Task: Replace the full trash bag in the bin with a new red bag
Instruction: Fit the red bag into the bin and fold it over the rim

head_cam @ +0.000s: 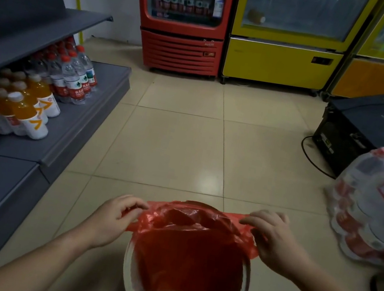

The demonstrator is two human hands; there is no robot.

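A round white bin (129, 279) stands on the tiled floor directly below me. A thin red plastic bag (189, 259) hangs down inside it, its mouth spread across the bin's far rim. My left hand (112, 218) pinches the bag's left edge just outside the rim. On the opposite side my right hand (274, 238) grips the bag's right edge, pulling it taut. The bag covers the far part of the bin; the near rim shows bare white. No full trash bag is in view.
Grey shelving (83, 122) with water and orange drink bottles runs along the left. A shrink-wrapped pack of bottles (376, 209) lies at right, a black box with a cable (366, 131) behind it. Red (179, 49) and yellow (281, 63) coolers stand along the far wall.
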